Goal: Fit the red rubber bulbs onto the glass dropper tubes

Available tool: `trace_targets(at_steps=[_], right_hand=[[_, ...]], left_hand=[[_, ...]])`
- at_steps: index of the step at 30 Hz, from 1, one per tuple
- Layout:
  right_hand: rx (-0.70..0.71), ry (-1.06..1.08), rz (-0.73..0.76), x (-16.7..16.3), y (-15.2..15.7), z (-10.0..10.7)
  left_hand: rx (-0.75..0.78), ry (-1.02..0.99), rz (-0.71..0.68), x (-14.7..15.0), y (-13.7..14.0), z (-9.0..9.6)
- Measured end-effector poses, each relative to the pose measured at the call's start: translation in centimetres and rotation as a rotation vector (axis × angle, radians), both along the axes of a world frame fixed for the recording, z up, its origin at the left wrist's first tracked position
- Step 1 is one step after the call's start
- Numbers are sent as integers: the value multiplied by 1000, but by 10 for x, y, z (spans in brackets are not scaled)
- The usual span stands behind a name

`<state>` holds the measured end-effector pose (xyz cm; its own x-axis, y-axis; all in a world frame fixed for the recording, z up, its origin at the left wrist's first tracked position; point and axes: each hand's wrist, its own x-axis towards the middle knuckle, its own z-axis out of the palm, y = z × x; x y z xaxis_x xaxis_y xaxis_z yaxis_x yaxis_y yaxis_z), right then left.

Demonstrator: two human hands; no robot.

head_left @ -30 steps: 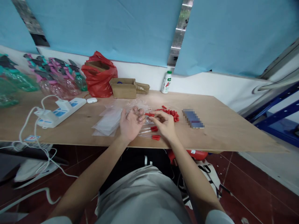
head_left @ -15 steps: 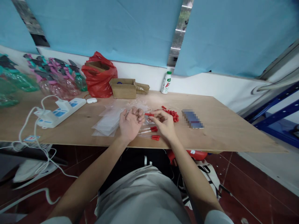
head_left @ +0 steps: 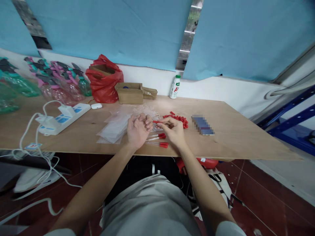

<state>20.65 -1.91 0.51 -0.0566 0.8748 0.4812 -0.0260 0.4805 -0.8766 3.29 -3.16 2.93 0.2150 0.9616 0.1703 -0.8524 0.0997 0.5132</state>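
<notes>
Right of clear plastic bags [head_left: 112, 131], the left hand [head_left: 137, 131] turned palm-up, fingers curled; whether it gripped anything could not be told. Between the hands, a red bulb [head_left: 156, 121] lay lengthwise left to right, its right end pinched by the right hand [head_left: 175, 131], near piled red caps [head_left: 183, 122].

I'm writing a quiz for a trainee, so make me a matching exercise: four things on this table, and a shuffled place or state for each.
1. loose red caps
2. clear plastic bags
3. white bottle
4. power strip

A. has white plugs in it
B. heaped by the right hand
C. green-lidded, standing upright
D. beside the left hand

Pairs: 1-B, 2-D, 3-C, 4-A
</notes>
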Motion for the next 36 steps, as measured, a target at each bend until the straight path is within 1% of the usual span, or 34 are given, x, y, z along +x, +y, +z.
trace_targets(at_steps=[5, 9, 12, 15, 20, 23, 25, 27, 29, 30, 31, 34, 36], right_hand=[[37, -19, -1, 1, -2, 1], [88, -99, -55, 3, -3, -1], [150, -177, -112, 5, -3, -3], [184, -208, -135, 7, -4, -4], [183, -219, -160, 5, -5, -4], [165, -203, -173, 6, -1, -4], [131, -195, -155, 12, 3, -3], [85, -233, -108, 22, 7, 1], [47, -334, -44, 35, 9, 6], [38, -386, -25, 41, 9, 8], [31, -436, -17, 46, 9, 10], [10, -557, -21, 52, 8, 11], [8, -628, -25, 51, 8, 9]], left_hand=[[-8, 11, 5, 1, -1, 0], [-44, 12, 1, 2, -2, 2], [-45, 10, -14, 2, -3, 3], [-34, 5, -34, 1, -2, 4], [-36, 14, -4, 2, -1, 1], [-16, 81, 22, 2, 2, -1], [4, 150, 75, 0, 8, -2], [10, 249, 184, -6, 15, -4], [5, 437, 341, -16, 23, -4], [23, 554, 411, -22, 26, -5], [59, 662, 451, -28, 28, -4], [207, 910, 452, -39, 31, -3], [308, 1047, 442, -40, 29, -3]])
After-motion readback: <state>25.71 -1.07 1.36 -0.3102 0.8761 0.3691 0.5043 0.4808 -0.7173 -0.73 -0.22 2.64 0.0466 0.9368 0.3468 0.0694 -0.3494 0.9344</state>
